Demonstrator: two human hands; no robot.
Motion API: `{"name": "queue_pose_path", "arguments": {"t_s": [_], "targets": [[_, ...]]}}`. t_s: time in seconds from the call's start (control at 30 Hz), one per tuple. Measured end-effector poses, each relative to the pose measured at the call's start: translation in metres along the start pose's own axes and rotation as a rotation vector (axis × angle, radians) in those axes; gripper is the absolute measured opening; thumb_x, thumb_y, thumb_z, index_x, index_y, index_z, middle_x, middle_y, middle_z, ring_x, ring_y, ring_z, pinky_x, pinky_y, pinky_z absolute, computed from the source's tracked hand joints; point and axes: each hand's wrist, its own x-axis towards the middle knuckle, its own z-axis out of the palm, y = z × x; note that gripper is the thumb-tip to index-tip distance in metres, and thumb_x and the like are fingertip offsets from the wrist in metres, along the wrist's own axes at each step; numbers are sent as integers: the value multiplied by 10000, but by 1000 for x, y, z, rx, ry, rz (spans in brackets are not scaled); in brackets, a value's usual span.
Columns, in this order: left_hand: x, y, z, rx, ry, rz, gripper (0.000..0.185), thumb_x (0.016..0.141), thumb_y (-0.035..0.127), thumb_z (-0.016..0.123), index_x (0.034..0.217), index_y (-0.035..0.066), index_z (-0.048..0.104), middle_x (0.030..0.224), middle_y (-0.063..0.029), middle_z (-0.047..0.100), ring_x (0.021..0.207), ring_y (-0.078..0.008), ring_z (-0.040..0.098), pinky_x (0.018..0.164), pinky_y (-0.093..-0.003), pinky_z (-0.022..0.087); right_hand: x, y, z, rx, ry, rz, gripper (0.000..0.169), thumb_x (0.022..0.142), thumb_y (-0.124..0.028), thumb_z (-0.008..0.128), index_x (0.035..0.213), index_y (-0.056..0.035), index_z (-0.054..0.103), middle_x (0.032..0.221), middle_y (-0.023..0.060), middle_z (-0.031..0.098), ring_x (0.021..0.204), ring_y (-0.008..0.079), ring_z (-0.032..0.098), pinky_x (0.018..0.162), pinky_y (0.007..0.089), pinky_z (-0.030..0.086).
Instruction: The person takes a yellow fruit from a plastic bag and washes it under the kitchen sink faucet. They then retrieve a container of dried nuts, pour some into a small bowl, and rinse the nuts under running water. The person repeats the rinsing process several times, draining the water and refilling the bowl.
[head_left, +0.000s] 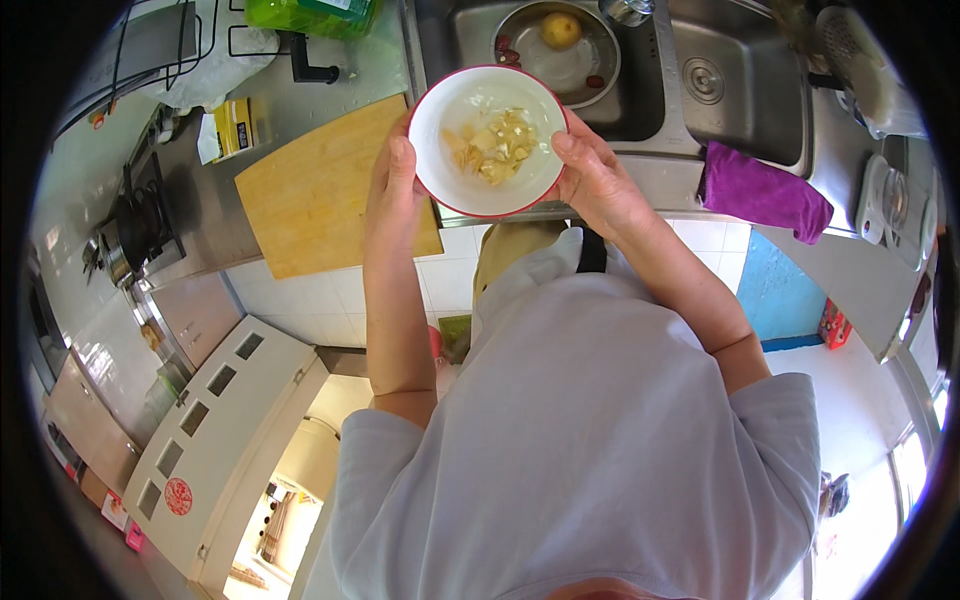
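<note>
Between both hands I hold a white bowl (442, 187) with a red rim, raised in front of the sink's near edge. Pale yellow, thin pieces (495, 150) of food lie in clear liquid inside it. My left hand (395, 161) grips the bowl's left side, thumb near the rim. On the opposite side my right hand (596, 172) grips it with the thumb over the rim. Behind the bowl, a round steel basin (577, 71) stands in the left sink; it contains a round yellow item (560, 31) and several dark red dates (507, 56). The bowl hides part of the basin.
A wooden cutting board (322, 187) lies at the left, jutting past the counter edge. A purple cloth (765, 191) hangs over the right sink's (739, 90) front edge. The tap (626, 10) is above the basin. A yellow box (232, 127) and a green bottle (311, 15) stand further left.
</note>
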Motion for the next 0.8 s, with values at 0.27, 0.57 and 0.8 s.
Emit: {"name": "queue_pose_path", "arguments": {"t_s": [0.27, 0.57, 0.8], "targets": [[-10, 2, 9, -74, 118, -39, 519, 908, 329, 542, 1262, -48, 505, 1157, -109, 592, 1081, -167, 543, 944, -305, 413, 5, 6, 9, -152, 56, 48, 587, 985, -337, 494, 1470, -76, 292, 1390, 82, 456, 1246, 187, 479, 960, 361, 462], [-11, 5, 3, 80, 241, 33, 489, 871, 322, 561, 1177, -59, 567, 1074, -99, 611, 1014, -149, 544, 920, -287, 406, 11, 8, 14, -1019, 136, -574, 323, 867, -77, 620, 1188, -105, 621, 1289, 151, 507, 1273, 314, 420, 1001, 373, 408], [-11, 11, 6, 106, 281, 47, 460, 854, 289, 601, 1161, -54, 586, 1042, -92, 612, 966, -139, 553, 875, -272, 430, 19, 4, 17, -1446, 219, -737, 262, 779, -44, 663, 1031, -106, 692, 1319, 184, 483, 1293, 364, 385, 1015, 409, 400]]}}
